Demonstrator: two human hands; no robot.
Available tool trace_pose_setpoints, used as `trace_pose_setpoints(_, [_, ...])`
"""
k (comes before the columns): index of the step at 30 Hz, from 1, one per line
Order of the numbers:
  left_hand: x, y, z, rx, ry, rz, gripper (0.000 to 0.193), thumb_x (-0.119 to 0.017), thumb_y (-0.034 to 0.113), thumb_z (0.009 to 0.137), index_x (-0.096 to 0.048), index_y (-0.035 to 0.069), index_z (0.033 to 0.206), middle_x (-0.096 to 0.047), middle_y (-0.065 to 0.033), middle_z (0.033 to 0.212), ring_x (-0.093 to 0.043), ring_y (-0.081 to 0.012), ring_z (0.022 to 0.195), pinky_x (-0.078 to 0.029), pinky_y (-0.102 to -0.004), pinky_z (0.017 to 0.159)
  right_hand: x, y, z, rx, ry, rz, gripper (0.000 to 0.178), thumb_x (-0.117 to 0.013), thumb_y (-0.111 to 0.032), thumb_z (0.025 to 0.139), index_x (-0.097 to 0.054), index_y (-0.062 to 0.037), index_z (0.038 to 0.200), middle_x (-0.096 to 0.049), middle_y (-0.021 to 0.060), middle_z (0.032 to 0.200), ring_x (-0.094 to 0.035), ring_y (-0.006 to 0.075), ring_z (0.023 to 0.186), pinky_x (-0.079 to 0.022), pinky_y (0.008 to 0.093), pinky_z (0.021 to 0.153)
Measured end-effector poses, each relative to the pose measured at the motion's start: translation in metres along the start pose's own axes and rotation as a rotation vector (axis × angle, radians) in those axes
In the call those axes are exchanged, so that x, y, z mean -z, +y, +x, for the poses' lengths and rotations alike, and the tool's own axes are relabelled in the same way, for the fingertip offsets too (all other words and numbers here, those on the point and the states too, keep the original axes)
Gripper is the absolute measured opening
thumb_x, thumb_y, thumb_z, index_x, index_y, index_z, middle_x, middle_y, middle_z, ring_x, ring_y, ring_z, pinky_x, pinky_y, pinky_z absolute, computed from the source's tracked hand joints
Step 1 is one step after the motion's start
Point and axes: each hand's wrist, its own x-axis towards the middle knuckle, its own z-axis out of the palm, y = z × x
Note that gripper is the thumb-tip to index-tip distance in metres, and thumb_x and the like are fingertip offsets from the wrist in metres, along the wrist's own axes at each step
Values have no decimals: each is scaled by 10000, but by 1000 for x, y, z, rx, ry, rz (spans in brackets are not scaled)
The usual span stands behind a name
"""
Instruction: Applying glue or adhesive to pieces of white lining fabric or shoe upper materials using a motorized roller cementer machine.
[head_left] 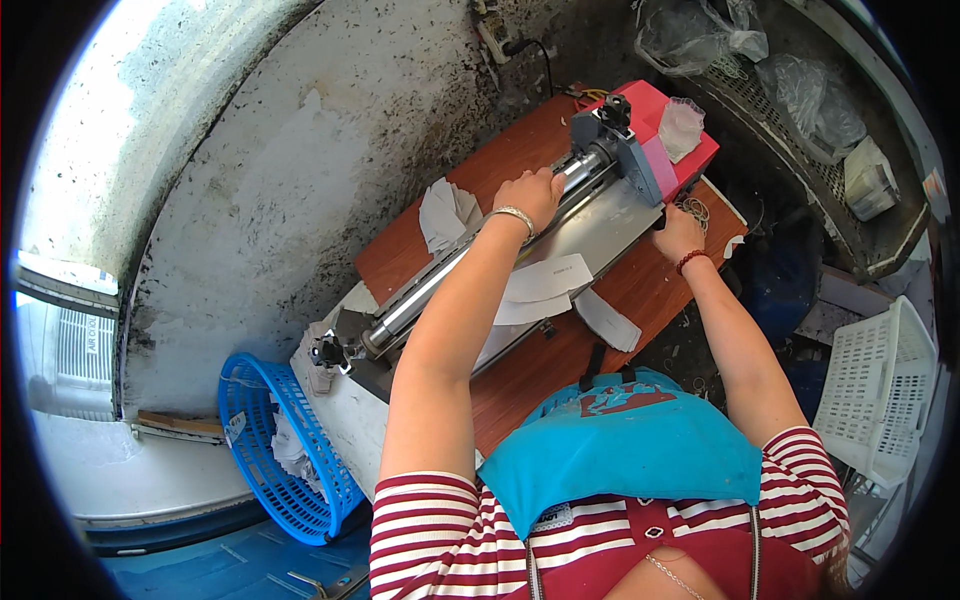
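A long machine with metal rollers (405,312) lies at a slant across a brown wooden board (530,130). My left hand (533,195) is bent over the roller near the machine's red end, its fingertips hidden on the far side. My right hand (682,232) is closed at the near side of the red housing (640,100), by a small black part; what it grips is hidden. White cut pieces (545,285) lie overlapping on the metal plate below the left forearm. Another white piece (608,320) lies at the board's near edge, and a crumpled one (447,215) behind the roller.
At the left, a blue plastic basket (330,470) holds white scraps. A white basket (870,390) stands at the right. Clear plastic bags (815,105) lie on a ledge at the upper right. A stained wall (300,170) rises behind the board. Black knobs (327,350) stick out at the machine's ends.
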Motion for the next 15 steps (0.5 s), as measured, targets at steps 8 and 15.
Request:
trace_pose_setpoints(8, [2, 6, 5, 31, -35, -4, 489, -254, 428, 1011, -566, 78, 1149, -642, -187, 1106, -596, -391, 1038, -454, -480, 914, -5, 4, 2, 16, 31, -39, 284, -645, -155, 718, -609, 8, 948, -661, 244, 877, -649, 397, 871, -514, 469, 795])
trace_pose_setpoints(15, [1, 3, 10, 38, -60, -21, 527, -215, 440, 1010, -577, 88, 1160, -602, -190, 1195, -572, -394, 1083, -436, -480, 952, -6, 4, 3, 27, 32, -41, 297, -644, -158, 715, -606, 10, 957, -662, 243, 886, -650, 390, 879, -513, 463, 795])
